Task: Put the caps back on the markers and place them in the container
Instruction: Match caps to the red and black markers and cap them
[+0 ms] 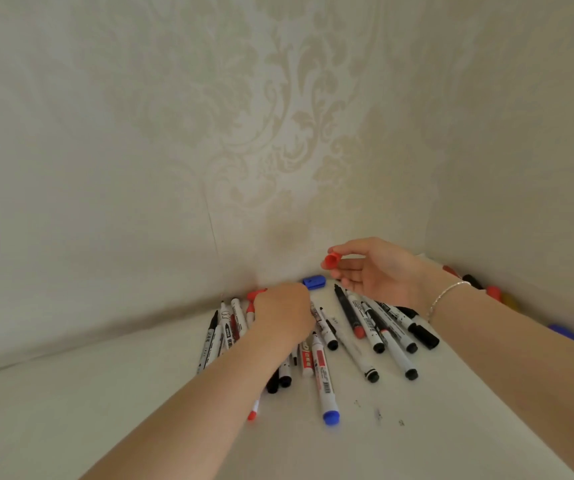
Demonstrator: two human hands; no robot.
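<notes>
1. Two bare forearms enter from the lower edge of the head view; no sleeve shows on either, up to where the picture cuts them off.
2. Left hand (283,315): seen from the back. No ring, watch or band visible on the hand or wrist.
3. Right hand (379,268): no ring visible on the fingers that show.
4. Right wrist: one thin bracelet (446,299), silver-toned, made of small links or beads; finer detail too small to tell. It sits loosely around the wrist as a single strand.
5. Nails: short where visible; no polish can be made out.
</notes>
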